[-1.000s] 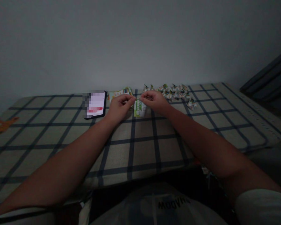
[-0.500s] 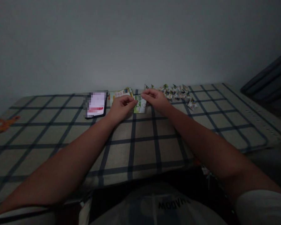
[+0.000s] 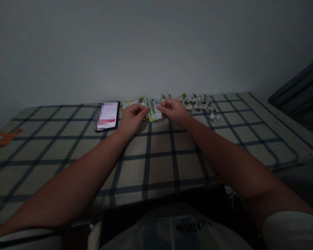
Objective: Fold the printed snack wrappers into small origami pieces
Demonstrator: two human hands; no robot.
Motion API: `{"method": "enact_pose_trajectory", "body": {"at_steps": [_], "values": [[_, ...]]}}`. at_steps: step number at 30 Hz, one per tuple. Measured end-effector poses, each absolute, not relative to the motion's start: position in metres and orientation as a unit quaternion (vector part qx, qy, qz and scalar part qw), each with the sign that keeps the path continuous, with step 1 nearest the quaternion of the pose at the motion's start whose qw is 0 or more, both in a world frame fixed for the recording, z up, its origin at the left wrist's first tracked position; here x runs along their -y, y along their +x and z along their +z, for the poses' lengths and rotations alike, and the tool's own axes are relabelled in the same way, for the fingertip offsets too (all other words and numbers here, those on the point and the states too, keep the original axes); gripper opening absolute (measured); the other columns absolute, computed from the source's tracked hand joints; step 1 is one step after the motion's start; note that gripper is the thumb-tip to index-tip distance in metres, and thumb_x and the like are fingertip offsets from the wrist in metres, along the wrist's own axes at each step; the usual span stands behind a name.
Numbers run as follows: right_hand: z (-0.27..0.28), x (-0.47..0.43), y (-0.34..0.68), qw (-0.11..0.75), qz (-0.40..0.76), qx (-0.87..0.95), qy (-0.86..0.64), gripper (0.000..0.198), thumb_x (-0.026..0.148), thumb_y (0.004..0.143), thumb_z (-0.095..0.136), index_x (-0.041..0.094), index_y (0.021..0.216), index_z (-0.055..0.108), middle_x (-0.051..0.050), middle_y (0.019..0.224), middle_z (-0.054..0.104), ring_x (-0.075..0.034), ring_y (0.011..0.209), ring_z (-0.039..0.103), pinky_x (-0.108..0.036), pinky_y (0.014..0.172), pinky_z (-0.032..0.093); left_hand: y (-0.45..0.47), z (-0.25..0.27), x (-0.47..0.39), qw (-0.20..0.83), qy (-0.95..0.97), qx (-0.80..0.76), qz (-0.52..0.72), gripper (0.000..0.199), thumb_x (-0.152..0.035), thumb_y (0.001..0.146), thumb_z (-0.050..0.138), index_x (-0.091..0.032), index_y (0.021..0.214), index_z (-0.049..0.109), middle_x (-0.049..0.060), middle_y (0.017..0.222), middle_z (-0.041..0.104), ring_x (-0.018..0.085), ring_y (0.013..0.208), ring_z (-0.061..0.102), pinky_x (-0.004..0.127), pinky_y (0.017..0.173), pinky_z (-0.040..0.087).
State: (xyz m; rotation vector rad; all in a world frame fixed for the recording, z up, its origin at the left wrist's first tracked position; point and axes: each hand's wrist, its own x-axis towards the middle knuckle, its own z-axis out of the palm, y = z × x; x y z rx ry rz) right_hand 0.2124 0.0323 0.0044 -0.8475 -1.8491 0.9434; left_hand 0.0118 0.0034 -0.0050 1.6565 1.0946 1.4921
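The one view looks out from the person's head, above the near edge of the checked tablecloth (image 3: 160,168), facing forward and down across it to the pale wall (image 3: 156,45) along its far edge. It is near enough that the shirt front (image 3: 146,232) shows below the near edge; the left hand (image 3: 131,117) and right hand (image 3: 175,111) appear farther off, towards the far edge. The wide framing includes the cloth's far right corner.

Printed slip (image 3: 153,111) | green-and-white | slightly tilted — held at both sides
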Motion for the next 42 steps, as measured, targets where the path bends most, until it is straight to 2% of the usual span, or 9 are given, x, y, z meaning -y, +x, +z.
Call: {"method": "enact_pose_trajectory", "body": {"at_steps": [7,15,20,25,30,37,42], "values": [[0.006,-0.035,0.216,0.463,0.356,0.727,-0.362,0.027,0.039,0.087,0.07,0.02,0.077,0.053,0.003,0.065,0.055,-0.011,0.059,0.053,-0.025,0.059,0.045,0.009,-0.01,-0.007,0.361,0.644,-0.43,0.519,0.039,-0.055,0.074,0.081,-0.017,0.074,0.076,0.002,0.063,0.065,0.012,0.057,0.052,0.025,0.055,0.039],[0.005,-0.029,0.211,0.484,0.404,0.688,-0.361,0.03,0.047,0.086,0.071,0.017,0.087,0.065,0.001,0.068,0.062,-0.01,0.055,0.056,-0.022,0.052,0.049,0.009,-0.001,0.0,0.268,0.678,-0.463,0.504,0.034,-0.048,0.084,0.072,-0.016,0.074,0.078,0.002,0.066,0.07,0.014,0.063,0.058,0.025,0.061,0.043],[0.004,-0.028,0.211,0.485,0.428,0.677,-0.352,0.032,0.046,0.082,0.075,0.016,0.088,0.068,0.001,0.073,0.066,-0.008,0.054,0.057,-0.02,0.05,0.049,0.007,-0.001,-0.003,0.255,0.685,-0.459,0.504,0.033,-0.045,0.086,0.068,-0.016,0.074,0.078,0.002,0.063,0.068,0.014,0.061,0.056,0.025,0.061,0.042],[0.003,-0.031,0.212,0.478,0.405,0.685,-0.371,0.024,0.037,0.085,0.073,0.016,0.078,0.064,0.002,0.066,0.063,-0.008,0.053,0.057,-0.021,0.051,0.049,0.007,-0.005,-0.006,0.276,0.681,-0.452,0.506,0.038,-0.051,0.086,0.069,-0.016,0.077,0.078,0.001,0.062,0.065,0.014,0.06,0.054,0.026,0.06,0.039],[0.002,-0.033,0.211,0.479,0.382,0.69,-0.386,0.017,0.029,0.087,0.07,0.018,0.078,0.06,0.002,0.068,0.062,-0.011,0.056,0.06,-0.024,0.054,0.052,0.009,-0.008,-0.007,0.295,0.669,-0.456,0.507,0.039,-0.052,0.084,0.07,-0.017,0.07,0.075,0.001,0.06,0.063,0.013,0.06,0.052,0.026,0.059,0.038],[-0.003,-0.037,0.21,0.5,0.32,0.709,-0.381,0.02,0.032,0.088,0.069,0.019,0.077,0.058,0.003,0.068,0.059,-0.011,0.056,0.056,-0.025,0.054,0.052,0.011,-0.011,-0.01,0.411,0.621,-0.429,0.511,0.039,-0.054,0.076,0.079,-0.017,0.067,0.072,0.001,0.059,0.061,0.011,0.055,0.05,0.024,0.053,0.035],[-0.001,-0.034,0.21,0.513,0.364,0.682,-0.374,0.021,0.037,0.085,0.072,0.018,0.081,0.065,0.001,0.07,0.064,-0.012,0.057,0.06,-0.026,0.055,0.055,0.012,-0.009,-0.008,0.41,0.616,-0.429,0.518,0.031,-0.045,0.07,0.085,-0.017,0.069,0.073,-0.001,0.057,0.059,0.009,0.051,0.046,0.024,0.05,0.031]]}}
